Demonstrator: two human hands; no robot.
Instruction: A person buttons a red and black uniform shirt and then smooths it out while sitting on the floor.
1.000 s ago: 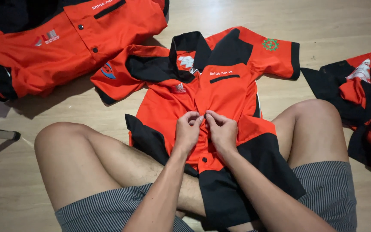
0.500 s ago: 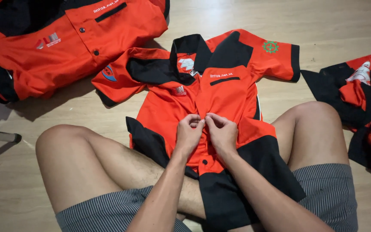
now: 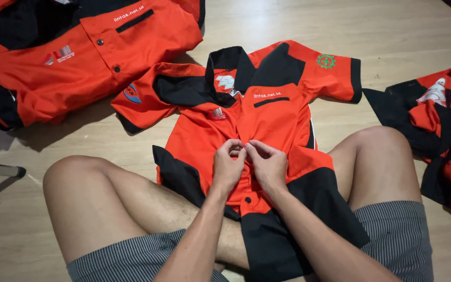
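While the orange-and-black short-sleeved shirt [image 3: 267, 136] lies face up across the person's crossed legs, collar pointing away onto the wooden floor [image 3: 392, 31], both hands meet at its front placket, about halfway down. The left hand [image 3: 229, 166] pinches the placket edge between thumb and fingertips; the right hand [image 3: 268, 164] pinches the opposite edge, its grip pressed together on the cloth, and the two sets of fingertips almost touch. Whether a button sits between them cannot be told, as the fingers hide it. One black button [image 3: 246, 199] shows just below the hands.

Doing this well seems to call for keeping both edges flat and level, so the two sides line up, and for holding the cloth taut near the fingers rather than bunching it.

A second orange shirt [image 3: 79, 57] lies spread at the upper left, and a crumpled orange-and-black garment [image 3: 444, 130] lies at the right, both well apart from the hands.
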